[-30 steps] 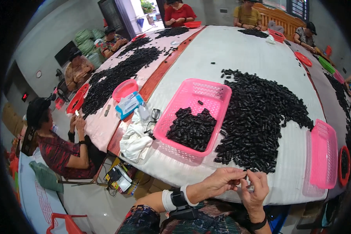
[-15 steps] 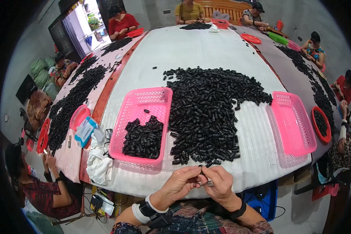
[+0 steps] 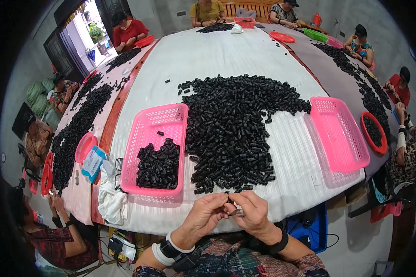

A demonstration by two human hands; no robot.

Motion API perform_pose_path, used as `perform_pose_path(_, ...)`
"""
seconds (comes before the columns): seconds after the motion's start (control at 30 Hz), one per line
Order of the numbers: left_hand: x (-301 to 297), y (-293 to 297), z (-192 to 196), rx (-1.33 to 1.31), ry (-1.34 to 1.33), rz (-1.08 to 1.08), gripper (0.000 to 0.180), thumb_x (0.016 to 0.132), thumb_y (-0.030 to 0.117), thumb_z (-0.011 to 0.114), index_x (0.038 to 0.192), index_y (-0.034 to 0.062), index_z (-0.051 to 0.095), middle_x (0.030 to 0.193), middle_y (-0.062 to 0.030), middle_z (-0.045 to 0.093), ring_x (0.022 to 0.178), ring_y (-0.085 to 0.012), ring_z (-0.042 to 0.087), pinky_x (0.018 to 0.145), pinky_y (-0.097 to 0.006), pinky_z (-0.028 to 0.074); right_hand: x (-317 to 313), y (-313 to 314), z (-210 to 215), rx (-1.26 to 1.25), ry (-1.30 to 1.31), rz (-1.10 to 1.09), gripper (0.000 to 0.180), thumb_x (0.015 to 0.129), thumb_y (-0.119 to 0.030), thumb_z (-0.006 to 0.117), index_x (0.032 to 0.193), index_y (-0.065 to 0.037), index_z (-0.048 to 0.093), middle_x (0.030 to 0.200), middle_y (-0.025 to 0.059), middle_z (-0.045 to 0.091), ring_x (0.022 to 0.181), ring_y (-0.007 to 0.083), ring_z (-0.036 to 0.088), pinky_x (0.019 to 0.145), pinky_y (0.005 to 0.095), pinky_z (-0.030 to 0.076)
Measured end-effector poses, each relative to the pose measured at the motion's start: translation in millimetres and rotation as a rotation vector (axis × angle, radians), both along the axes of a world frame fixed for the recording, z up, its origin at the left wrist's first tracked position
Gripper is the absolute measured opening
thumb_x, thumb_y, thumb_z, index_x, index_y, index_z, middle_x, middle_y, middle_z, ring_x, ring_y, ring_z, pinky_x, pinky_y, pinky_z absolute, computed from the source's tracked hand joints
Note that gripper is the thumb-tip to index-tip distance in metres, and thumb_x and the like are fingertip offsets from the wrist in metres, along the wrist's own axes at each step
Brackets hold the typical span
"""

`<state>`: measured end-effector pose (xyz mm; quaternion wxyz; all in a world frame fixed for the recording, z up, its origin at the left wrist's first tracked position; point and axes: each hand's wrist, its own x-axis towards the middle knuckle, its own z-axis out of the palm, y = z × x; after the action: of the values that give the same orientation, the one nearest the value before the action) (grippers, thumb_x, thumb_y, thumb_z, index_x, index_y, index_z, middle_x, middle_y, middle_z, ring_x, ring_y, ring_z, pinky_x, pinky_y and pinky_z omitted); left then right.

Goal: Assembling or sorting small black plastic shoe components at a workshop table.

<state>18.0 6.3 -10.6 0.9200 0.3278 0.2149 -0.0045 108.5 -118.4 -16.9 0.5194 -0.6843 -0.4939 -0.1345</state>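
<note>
Down at the near edge of the desk (image 3: pixel 282 46), both hands meet over the white cloth. Far to the left, a small blue and white packet (image 3: pixel 93 162) lies flat by a round pink dish (image 3: pixel 85 147), with a crumpled white rag (image 3: pixel 111 203) just below them at the desk's edge. Next comes a pink basket (image 3: pixel 157 124) holding a heap of small black pieces in its near half and one or two loose ones further up.

The left hand (image 3: pixel 202 218) comes in from below, a white and black band on its wrist, fingers curled narrow with the tips pinched on a small black piece (image 3: pixel 229 198). That piece sits right between the two hands, just clear of the near fringe of the big black pile (image 3: pixel 235 124) that spreads across the middle of the desk. The right hand (image 3: pixel 255 216), a dark band on its wrist, closes on the same piece from the other side, and something small and pale shows under its fingertips; I cannot tell what it is.

Right of the pile lies a second pink basket (image 3: pixel 339 134), turned at a slant, and beyond it a round red dish (image 3: pixel 374 134) with more black pieces in it.
</note>
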Motion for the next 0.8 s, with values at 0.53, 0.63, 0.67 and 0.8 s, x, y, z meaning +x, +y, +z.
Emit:
perform_pose_path(0.53,0.2,-0.1,1.6,0.046,0.010,0.028,0.016,0.088,0.014,0.052,0.090,-0.0010,0.059,0.076,-0.0079,0.063,0.068,-0.0121,0.058,0.063,-0.023,0.045,1.2,2.1,-7.0,0.074,-0.054,0.012,0.035,0.058,-0.007,0.071,0.089,-0.001,0.056,0.073,0.0093,0.053,0.060,0.0238,0.055,0.050,0.0317,0.045)
perform_pose_path(0.63,-0.3,0.1,1.1,0.043,-0.004,0.021,0.017,0.088,0.014,0.052,0.090,-0.0013,0.059,0.076,-0.0080,0.063,0.068,-0.0121,0.058,0.063,-0.023,0.046,-1.3,0.1,-4.5,0.057,-0.023,0.011,0.034,0.058,-0.008,0.071,0.087,-0.001,0.056,0.071,0.0086,0.052,0.060,0.0233,0.055,0.049,0.0313,0.044)
perform_pose_path(0.67,-0.4,0.3,0.4,0.039,-0.004,0.022,0.017,0.088,0.014,0.052,0.090,-0.0014,0.059,0.076,-0.0081,0.063,0.068,-0.0120,0.058,0.063,-0.023,0.046,-1.2,-0.1,-4.7,0.060,-0.026,0.008,0.034,0.058,-0.008,0.071,0.087,-0.001,0.056,0.071,0.0086,0.052,0.060,0.0233,0.055,0.049,0.0313,0.044)
perform_pose_path(0.8,0.1,2.8,-3.9,0.039,-0.020,-0.009,0.018,0.088,0.015,0.051,0.090,-0.0018,0.059,0.076,-0.0088,0.063,0.067,-0.0124,0.058,0.063,-0.023,0.046,1.1,0.2,-4.1,0.048,-0.014,0.025,0.033,0.058,-0.009,0.071,0.087,-0.002,0.055,0.071,0.0079,0.051,0.059,0.0228,0.054,0.048,0.0312,0.044)
